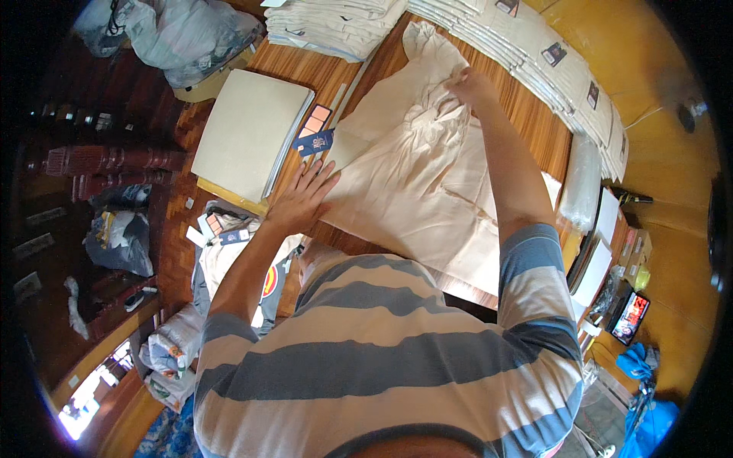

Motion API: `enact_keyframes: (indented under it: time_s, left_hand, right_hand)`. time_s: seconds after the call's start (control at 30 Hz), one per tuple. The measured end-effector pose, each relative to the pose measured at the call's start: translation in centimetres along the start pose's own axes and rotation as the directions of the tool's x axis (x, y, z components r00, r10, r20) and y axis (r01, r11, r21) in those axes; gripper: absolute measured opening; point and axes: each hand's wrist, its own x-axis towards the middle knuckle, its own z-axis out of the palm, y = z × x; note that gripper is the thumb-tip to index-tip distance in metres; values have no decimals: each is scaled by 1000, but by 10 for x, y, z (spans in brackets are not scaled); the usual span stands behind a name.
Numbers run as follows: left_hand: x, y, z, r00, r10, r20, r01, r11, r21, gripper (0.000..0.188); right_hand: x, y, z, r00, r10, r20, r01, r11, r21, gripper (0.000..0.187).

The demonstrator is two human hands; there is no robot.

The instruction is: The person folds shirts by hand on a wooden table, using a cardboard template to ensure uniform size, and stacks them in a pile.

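Note:
A pale beige garment [405, 175], apparently a shirt, lies spread on the wooden table [527, 114], bunched into creases around its middle. My right hand [471, 88] reaches far across, its fingers closed on the garment's far right edge. Flat, with fingers spread, my left hand [305, 198] rests at the garment's left edge. Just beyond those fingertips is a dark blue hang tag [314, 143], beside a strip of orange-pink labels [317, 120]. A stack of pale card sheets [252, 130] lies to the left of the tag.
Folded cream garments are piled [336, 27] at the far side, with a long row of packed ones [542, 61] at the far right. Clear plastic wrap [582, 183] sits by the right edge. A lit phone [630, 317] stands farther right. Plastic bags [183, 38] fill the far left.

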Motion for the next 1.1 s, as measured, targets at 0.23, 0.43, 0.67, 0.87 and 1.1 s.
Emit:
enact_keyframes:
  time_s: [0.23, 0.43, 0.67, 0.87, 1.1]
  left_hand:
    - [-4, -5, -29, 992, -11, 128, 39, 975, -218, 93]
    - [-5, -7, -32, 989, 11, 147, 13, 987, -162, 96]
    - [-10, -18, -19, 982, 132, 134, -127, 991, -48, 88]
    - [-13, -10, -27, 982, 150, 118, -144, 988, -57, 86]
    - [-22, 24, -38, 996, 2, 85, -7, 998, 55, 82]
  right_hand:
    - [-62, 25, -80, 985, -145, 96, 120, 965, 233, 23]
    - [-289, 83, -135, 988, 123, -90, -18, 681, 732, 16]
    - [-447, 124, -11, 924, 365, 113, -382, 894, 234, 22]
    - [-464, 127, -8, 920, 384, 78, -390, 873, 293, 21]
    - [-480, 143, -28, 973, 114, -199, -94, 989, 111, 45]
